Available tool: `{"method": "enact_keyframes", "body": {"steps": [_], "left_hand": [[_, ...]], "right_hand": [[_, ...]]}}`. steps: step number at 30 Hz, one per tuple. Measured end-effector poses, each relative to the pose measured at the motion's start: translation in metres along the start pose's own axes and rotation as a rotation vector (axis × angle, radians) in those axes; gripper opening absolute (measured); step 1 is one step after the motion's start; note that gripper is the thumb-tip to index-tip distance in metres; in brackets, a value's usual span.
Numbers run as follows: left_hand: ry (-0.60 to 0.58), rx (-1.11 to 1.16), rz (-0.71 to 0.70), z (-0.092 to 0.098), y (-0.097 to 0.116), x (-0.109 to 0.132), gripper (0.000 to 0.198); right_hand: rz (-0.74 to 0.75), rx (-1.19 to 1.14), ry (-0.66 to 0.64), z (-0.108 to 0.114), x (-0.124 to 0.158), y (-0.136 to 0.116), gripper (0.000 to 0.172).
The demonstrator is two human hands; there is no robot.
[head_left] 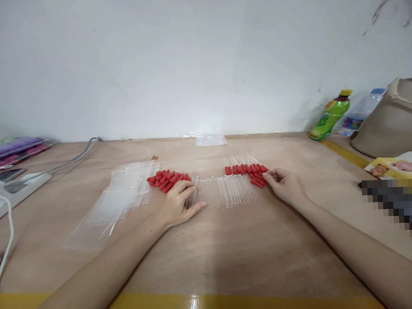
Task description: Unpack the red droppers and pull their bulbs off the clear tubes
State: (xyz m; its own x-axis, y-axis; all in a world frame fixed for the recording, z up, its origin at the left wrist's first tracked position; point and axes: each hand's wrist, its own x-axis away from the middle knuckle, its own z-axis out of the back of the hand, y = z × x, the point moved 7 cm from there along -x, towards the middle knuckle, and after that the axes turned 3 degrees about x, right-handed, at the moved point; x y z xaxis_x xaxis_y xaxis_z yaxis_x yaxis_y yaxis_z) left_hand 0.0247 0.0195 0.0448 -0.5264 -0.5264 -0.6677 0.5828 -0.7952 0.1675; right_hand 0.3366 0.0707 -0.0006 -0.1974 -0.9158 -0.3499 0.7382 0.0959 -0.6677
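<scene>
A row of clear thin tubes (pixel 224 192) lies side by side on the table in front of me. My left hand (pixel 180 205) rests at the row's left end, thumb and fingers apart, touching the tubes. Just behind it is a loose pile of red rubber bulbs (pixel 164 179). At the right, several droppers (pixel 238 169) with red bulbs lie together, their clear tubes pointing toward the wall. My right hand (pixel 284 183) has its thumb and fingertips closed on a red bulb at the right edge of that group; the fingers partly hide it.
Clear plastic bags (pixel 126 189) lie spread at the left, with another bag (pixel 210 140) by the wall. A power strip (pixel 21 190) with cables sits far left. A green bottle (pixel 331 116), a clear bottle (pixel 363 110) and a beige bag (pixel 390 118) stand at the right.
</scene>
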Motion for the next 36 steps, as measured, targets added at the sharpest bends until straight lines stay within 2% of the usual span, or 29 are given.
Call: {"method": "enact_keyframes", "body": {"steps": [5,9,12,15,19,24,27,31,33,36], "left_hand": [[-0.173,0.014,-0.060,-0.001,0.001,0.002,0.044],[-0.233,0.020,-0.083,-0.003,0.002,0.002,0.049],[-0.263,0.027,-0.076,-0.006,0.001,0.002,0.048],[-0.283,0.029,-0.062,-0.008,-0.001,0.003,0.048],[-0.276,0.028,-0.051,-0.008,-0.003,0.003,0.045],[-0.281,0.043,-0.049,-0.008,-0.002,0.004,0.044],[-0.280,0.040,-0.045,-0.007,-0.001,0.004,0.044],[-0.241,0.018,-0.066,-0.005,0.001,0.004,0.045],[-0.185,-0.013,-0.075,-0.003,0.001,0.003,0.044],[-0.032,-0.072,-0.095,0.002,0.004,0.002,0.043]], "right_hand": [[0.014,0.097,0.119,0.011,-0.002,0.000,0.030],[0.136,0.166,0.233,0.020,-0.003,-0.023,0.027],[0.235,0.267,0.181,0.009,-0.006,-0.048,0.025],[0.274,0.341,0.118,-0.009,-0.010,-0.067,0.023],[0.294,0.369,0.124,-0.028,-0.017,-0.082,0.029],[0.232,0.427,0.090,-0.042,-0.025,-0.083,0.030],[0.174,0.400,0.112,-0.038,-0.027,-0.085,0.031],[0.127,0.340,0.140,-0.021,-0.020,-0.089,0.030],[0.214,0.273,0.105,-0.015,-0.009,-0.095,0.026],[0.485,0.154,0.088,-0.008,0.021,-0.106,0.018]]}}
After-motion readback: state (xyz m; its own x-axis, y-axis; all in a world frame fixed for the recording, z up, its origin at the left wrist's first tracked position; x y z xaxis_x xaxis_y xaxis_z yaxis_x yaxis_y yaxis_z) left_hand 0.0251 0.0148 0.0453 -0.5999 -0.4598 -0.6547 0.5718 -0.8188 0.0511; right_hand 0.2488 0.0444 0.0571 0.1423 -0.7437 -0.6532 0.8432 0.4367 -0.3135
